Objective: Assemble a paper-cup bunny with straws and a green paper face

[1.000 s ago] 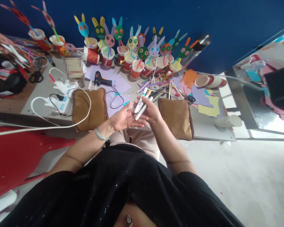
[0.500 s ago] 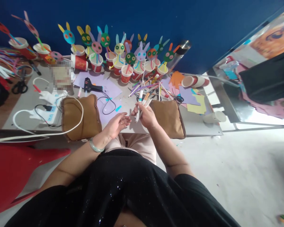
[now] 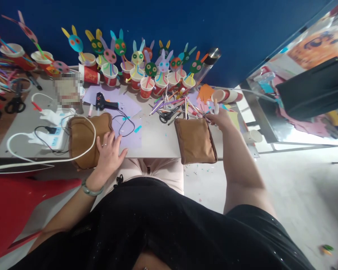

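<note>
My right hand (image 3: 222,119) is closed around a bunch of white markers (image 3: 215,107) with coloured ends, over the paper scraps at the right of the table. The fingertips are partly hidden behind the markers. My left hand (image 3: 109,150) lies flat with its fingers spread, at the right edge of the left brown pad (image 3: 86,137) and over purple paper (image 3: 131,140). Between the hands, a second brown pad (image 3: 195,140) lies at the table's front edge. Black scissors (image 3: 166,117) and a heap of coloured sticks (image 3: 165,103) lie behind it.
Several paper cups (image 3: 110,75) with paper rabbit figures stand along the blue wall. A black glue gun (image 3: 107,103) lies on purple paper. White cables and a power strip (image 3: 59,137) occupy the left. A white cup (image 3: 253,137) lies on its side at the right edge.
My right hand has carried the markers to the right, over the paper scraps. My left hand has moved left and down onto the edge of the left pad, fingers spread.
</note>
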The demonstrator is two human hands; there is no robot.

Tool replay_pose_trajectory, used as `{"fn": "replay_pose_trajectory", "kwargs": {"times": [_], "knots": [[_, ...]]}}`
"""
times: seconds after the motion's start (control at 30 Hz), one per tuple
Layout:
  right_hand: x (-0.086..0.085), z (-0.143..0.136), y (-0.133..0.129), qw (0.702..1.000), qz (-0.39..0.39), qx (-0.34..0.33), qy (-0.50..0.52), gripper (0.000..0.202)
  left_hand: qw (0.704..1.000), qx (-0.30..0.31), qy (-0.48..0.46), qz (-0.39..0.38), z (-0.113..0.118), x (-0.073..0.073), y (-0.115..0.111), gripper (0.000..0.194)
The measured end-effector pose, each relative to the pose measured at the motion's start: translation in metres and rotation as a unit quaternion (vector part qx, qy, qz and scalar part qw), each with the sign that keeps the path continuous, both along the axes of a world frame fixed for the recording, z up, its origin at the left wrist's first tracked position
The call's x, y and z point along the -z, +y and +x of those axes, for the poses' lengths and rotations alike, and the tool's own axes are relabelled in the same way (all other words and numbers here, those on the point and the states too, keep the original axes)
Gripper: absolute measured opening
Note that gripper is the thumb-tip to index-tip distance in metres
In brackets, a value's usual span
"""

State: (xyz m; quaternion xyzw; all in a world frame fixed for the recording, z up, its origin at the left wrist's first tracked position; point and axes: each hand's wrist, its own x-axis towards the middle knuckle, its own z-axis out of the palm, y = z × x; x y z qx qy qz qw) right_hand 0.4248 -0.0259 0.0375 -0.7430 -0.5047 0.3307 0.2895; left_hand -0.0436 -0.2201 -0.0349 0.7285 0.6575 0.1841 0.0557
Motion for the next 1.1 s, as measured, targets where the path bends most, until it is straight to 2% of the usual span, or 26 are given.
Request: {"fn": "replay_pose_trajectory", "kwargs": {"times": [0.1, 0.23, 0.5, 0.7, 0.83, 0.97, 1.1], "knots": [[0.000, 0.015, 0.004, 0.995, -0.039, 0.032, -0.084, 0.031, 1.000, 0.002, -0.012, -0.010, -0.005, 0.012, -0.001, 0.060], [0.008, 0.008, 0.020, 0.987, -0.068, 0.008, -0.142, 0.025, 1.000, 0.014, -0.019, -0.019, -0.002, 0.023, 0.000, 0.063], [0.015, -0.030, 0.066, 0.969, -0.038, -0.027, -0.241, 0.031, 0.998, 0.026, -0.034, -0.050, -0.001, 0.024, 0.007, 0.065], [0.025, -0.034, 0.071, 0.972, -0.043, -0.052, -0.227, 0.021, 0.997, 0.038, -0.046, -0.058, -0.006, 0.025, 0.009, 0.064], [0.031, -0.030, 0.059, 0.972, -0.049, -0.060, -0.223, 0.016, 0.994, 0.043, -0.058, -0.080, -0.006, 0.015, 0.016, 0.056], [0.037, -0.022, 0.048, 0.966, -0.024, -0.058, -0.253, 0.035, 0.992, 0.070, -0.074, -0.073, 0.001, -0.007, 0.033, 0.042], [0.042, -0.018, 0.042, 0.936, -0.007, -0.080, -0.344, 0.041, 0.986, 0.117, -0.111, -0.043, 0.017, -0.029, 0.058, 0.029]]}}
